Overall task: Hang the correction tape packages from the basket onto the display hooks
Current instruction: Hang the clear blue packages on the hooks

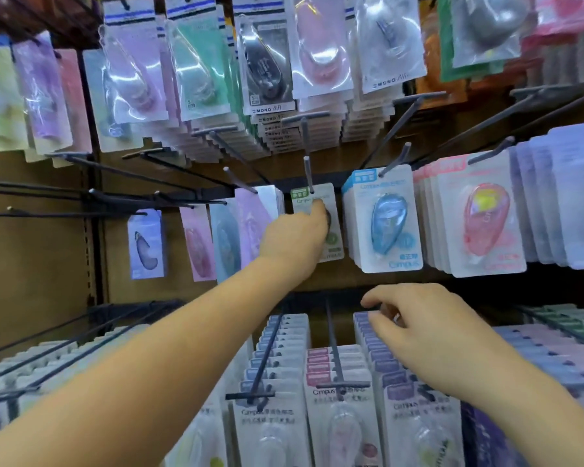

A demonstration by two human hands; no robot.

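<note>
A green-topped correction tape package (317,200) hangs on a dark display hook (308,173) in the middle row. My left hand (295,239) reaches up to it and grips its lower part, fingers over the blister. My right hand (418,326) hovers lower, fingers loosely curled over the purple packages (390,372) on the bottom row, holding nothing that I can see. The basket is out of view.
Blue (386,220) and pink (482,220) packages hang right of the green one, pastel ones (223,237) to its left. Full rows of Mono Air packs (270,72) hang above. Bare hooks (122,197) jut out at left. Packed hooks fill the bottom row.
</note>
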